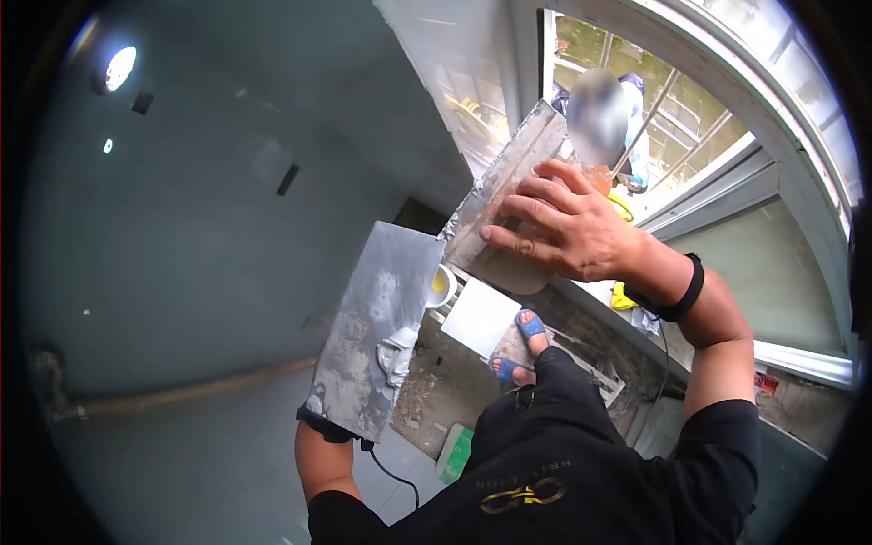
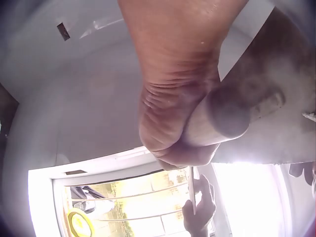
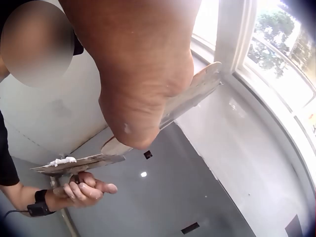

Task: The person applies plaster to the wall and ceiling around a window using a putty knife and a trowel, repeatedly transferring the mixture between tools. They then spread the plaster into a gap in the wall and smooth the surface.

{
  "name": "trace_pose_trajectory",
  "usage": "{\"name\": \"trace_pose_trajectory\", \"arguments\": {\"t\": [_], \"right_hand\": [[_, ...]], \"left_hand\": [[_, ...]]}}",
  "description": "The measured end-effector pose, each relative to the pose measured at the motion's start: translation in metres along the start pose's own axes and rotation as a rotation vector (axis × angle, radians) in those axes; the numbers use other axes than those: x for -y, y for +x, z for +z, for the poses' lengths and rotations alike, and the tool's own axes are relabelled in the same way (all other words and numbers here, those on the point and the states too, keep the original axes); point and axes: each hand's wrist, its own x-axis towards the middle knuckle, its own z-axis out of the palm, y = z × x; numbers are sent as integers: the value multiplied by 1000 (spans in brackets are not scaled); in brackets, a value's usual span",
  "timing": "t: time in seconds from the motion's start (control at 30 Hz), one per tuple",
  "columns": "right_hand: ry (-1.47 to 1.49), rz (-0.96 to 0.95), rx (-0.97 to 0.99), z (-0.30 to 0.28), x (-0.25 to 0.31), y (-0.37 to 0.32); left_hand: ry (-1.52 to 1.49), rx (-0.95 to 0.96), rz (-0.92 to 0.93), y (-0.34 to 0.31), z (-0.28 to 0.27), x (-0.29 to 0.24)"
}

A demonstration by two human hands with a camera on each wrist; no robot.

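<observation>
Below me the brown floor (image 1: 431, 386) is grimy and strewn with pale crumbs. My feet in blue slippers (image 1: 530, 324) are beside a flat white square (image 1: 481, 318), near a round white container (image 1: 443, 285) with something yellow inside; a green-and-white box (image 1: 455, 453) sits nearer my body. The square's support I can't tell.

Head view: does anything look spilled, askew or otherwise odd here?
Mildly, yes. White paste lies lumped at the edge of the board in the left hand, and could perhaps slip off. Below, the floor is patchy and littered with debris, which looks untidy.
</observation>
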Motion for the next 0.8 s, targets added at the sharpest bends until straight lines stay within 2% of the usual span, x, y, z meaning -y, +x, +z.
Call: {"name": "trace_pose_trajectory", "arguments": {"t": [0.07, 0.17, 0.3, 0.4, 0.43, 0.5, 0.57, 0.6, 0.63, 0.67, 0.7, 0.73, 0.77, 0.8], "right_hand": [[-25, -55, -21, -3, 2, 5], [-28, -188, 67, -9, 12, 18], [173, -394, -53, 12, 47, 32], [343, -541, -108, 11, 87, 36], [344, -582, -52, 9, 91, 37], [264, -497, 182, 19, 91, 34], [329, -118, 202, 36, 66, 23], [441, 195, 220, 43, 53, 21], [709, 363, -43, 49, 39, 14], [1202, 870, -55, 67, 34, -1], [1520, 1075, -181, 76, 31, -9], [1811, 1288, -395, 84, 28, -17], [2063, 1372, -563, 60, 39, -2], [2128, 1295, -607, 51, 47, 7]], "left_hand": [[4, -27, 29, -11, 2, 9], [9, -68, 79, -23, 7, 18], [30, -127, 187, -26, 12, 24], [57, -175, 336, -22, 13, 24], [70, -194, 409, -20, 13, 23], [126, -240, 586, -12, 16, 15], [195, -294, 770, -5, 22, 4], [244, -330, 872, 0, 27, -4], [292, -372, 966, 3, 32, -10], [364, -429, 1067, 7, 37, -19], [449, -512, 1176, 10, 42, -27], [541, -606, 1265, 15, 44, -35], [624, -692, 1338, 20, 49, -39], [694, -756, 1394, 25, 52, -41]]}}
